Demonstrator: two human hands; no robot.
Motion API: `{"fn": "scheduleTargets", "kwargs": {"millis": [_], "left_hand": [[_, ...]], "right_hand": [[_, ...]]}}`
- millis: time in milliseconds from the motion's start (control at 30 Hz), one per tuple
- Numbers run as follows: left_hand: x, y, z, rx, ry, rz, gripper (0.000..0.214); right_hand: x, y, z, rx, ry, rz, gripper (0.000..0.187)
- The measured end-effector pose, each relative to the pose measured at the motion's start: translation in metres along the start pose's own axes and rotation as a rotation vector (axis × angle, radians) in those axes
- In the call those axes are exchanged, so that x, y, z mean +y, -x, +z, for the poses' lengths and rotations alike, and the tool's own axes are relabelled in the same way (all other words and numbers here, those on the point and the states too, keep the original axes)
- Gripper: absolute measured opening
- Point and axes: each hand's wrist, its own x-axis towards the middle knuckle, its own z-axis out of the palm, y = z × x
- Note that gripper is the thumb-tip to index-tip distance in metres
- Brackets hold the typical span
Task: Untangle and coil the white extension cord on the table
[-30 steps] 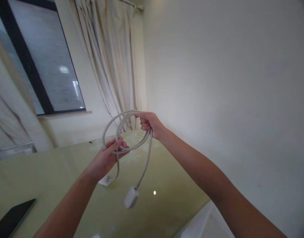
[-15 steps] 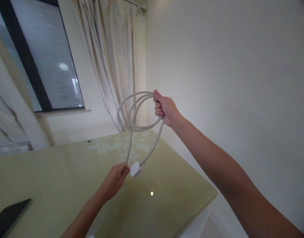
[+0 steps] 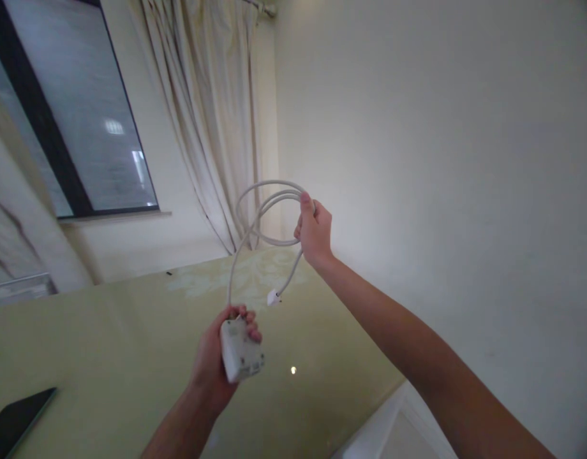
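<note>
My left hand (image 3: 210, 363) is closed around a white power strip (image 3: 240, 354), its fingers over the far edge. The strip's flat side, with small marks and print, faces me; the sockets are not visible. A pale grey cable (image 3: 233, 268) rises from its top end into loose loops. Higher up and to the right, my right hand (image 3: 316, 233) grips those loops, thumb on top. Below that hand, the cable's other end hangs down with a white plug (image 3: 273, 297), which neither hand touches. Both hands are above the table.
A greenish-yellow glossy table (image 3: 131, 344) spreads beneath my hands. At its left lies a dark flat object (image 3: 18, 421), and a small black item (image 3: 169, 273) is near the far edge. Beyond are cream curtains (image 3: 212, 121), a window (image 3: 83, 115) and a plain wall (image 3: 418, 140).
The left hand has turned, bringing the power strip into view in its grip. The right hand has come slightly lower, and the hanging plug has swung up and away from the left hand.
</note>
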Motion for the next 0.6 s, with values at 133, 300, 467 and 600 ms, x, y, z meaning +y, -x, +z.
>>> {"fn": "scheduleTargets", "kwargs": {"millis": [133, 300, 467, 600], "left_hand": [[-0.023, -0.005, 0.04, 0.01, 0.054, 0.089, 0.024], [-0.036, -0.012, 0.054, -0.024, 0.127, 0.079, 0.032], [-0.045, -0.007, 0.061, 0.026, 0.282, 0.098, 0.024], [-0.049, -0.004, 0.077, 0.048, 0.357, 0.174, 0.027]], "right_hand": [[0.016, 0.033, 0.023, -0.069, 0.012, -0.003, 0.055], [0.018, 0.04, 0.026, -0.353, -0.198, 0.031, 0.054], [0.026, 0.035, 0.018, -0.551, -0.327, 0.153, 0.057], [0.036, 0.042, 0.014, -0.519, -0.395, 0.212, 0.057]]}}
